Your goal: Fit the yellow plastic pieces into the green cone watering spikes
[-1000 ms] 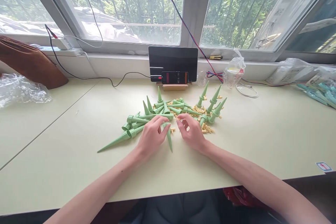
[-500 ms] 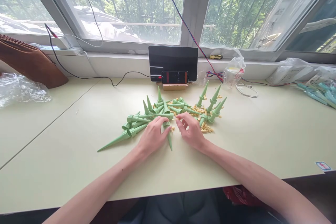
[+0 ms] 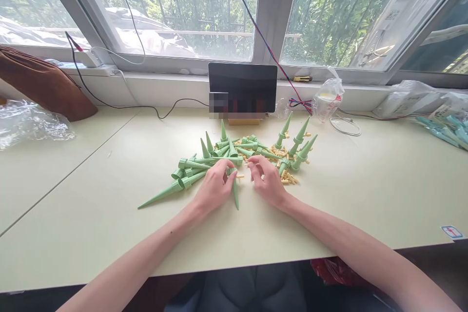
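A heap of green plastic cone spikes [image 3: 219, 153] lies in the middle of the pale table [image 3: 365, 185], mixed with several small yellow pegs [image 3: 287, 178]. My left hand [image 3: 214, 187] is closed around one green spike [image 3: 235, 194] whose tip points toward me. My right hand [image 3: 266, 178] is right beside it with fingers curled in a pinch; a small yellow peg [image 3: 239, 176] shows between the two hands. Three assembled spikes [image 3: 298, 144] stand tilted at the heap's right.
A dark tablet [image 3: 243, 87] leans against the window sill behind the heap. A brown bag [image 3: 44, 87] and clear plastic [image 3: 29, 124] lie far left. A plastic bag with a cup [image 3: 329, 97], a white cable [image 3: 345, 126] and teal parts [image 3: 446, 129] sit right.
Both hands have stayed at the heap's near edge. The right hand's fingers have curled closer to the left hand's spike, and the spike has shifted slightly.
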{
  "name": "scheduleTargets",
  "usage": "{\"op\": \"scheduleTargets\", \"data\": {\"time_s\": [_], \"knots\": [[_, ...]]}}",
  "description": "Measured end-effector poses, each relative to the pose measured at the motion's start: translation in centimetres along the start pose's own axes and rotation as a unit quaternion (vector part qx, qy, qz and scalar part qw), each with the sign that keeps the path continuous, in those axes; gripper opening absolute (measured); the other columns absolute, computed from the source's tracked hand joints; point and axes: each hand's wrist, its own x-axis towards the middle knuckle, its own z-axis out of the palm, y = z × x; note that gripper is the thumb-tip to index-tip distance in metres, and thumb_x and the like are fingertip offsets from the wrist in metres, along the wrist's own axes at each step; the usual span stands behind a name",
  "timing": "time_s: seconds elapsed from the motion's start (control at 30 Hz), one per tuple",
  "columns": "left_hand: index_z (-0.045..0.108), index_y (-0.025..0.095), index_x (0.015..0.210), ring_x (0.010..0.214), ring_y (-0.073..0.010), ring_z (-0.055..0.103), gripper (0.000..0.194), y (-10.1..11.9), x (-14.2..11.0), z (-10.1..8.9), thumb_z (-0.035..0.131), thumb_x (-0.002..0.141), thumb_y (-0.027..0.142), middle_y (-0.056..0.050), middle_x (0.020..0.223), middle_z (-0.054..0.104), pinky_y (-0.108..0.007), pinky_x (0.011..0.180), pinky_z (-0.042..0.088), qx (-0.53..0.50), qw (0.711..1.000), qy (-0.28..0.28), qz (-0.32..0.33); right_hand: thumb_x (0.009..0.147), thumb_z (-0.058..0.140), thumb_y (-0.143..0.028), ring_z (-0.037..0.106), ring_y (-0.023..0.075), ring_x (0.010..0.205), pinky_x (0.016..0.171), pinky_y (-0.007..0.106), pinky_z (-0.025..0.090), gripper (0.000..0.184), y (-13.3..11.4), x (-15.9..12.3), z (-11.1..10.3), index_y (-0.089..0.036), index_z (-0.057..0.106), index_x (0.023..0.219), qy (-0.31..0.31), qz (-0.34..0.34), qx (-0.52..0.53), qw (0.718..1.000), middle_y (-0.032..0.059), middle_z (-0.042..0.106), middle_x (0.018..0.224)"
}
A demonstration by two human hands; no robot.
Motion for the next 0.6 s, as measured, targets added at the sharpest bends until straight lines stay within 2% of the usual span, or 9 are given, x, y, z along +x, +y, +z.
{"op": "scheduleTargets", "data": {"time_s": [0.17,0.6], "knots": [[0.053,0.02,0.097,0.06,-0.0151,0.058,0.01,0.31,-0.02,-0.21,0.05,0.095,0.03,0.0,0.074,0.06,-0.028,0.057,0.047,-0.041,0.998,0.027,-0.027,0.099,0.043,-0.03,0.06,0.0144,0.063,0.056,0.025,0.047,0.018,0.01,0.0,0.02,-0.018,0.056,0.1,-0.003,0.006,0.004,1.0,0.0043,0.064,0.081],[0.054,0.02,0.099,0.064,-0.012,0.058,0.012,0.71,0.07,-0.41,0.052,0.094,0.031,-0.002,0.093,0.063,-0.023,0.054,0.048,-0.086,0.992,0.085,-0.028,0.098,0.047,-0.03,0.059,0.0119,0.062,0.054,0.025,0.046,0.016,0.38,-0.03,0.11,-0.018,0.057,0.102,-0.012,-0.008,0.003,1.0,0.0061,0.066,0.097]]}}
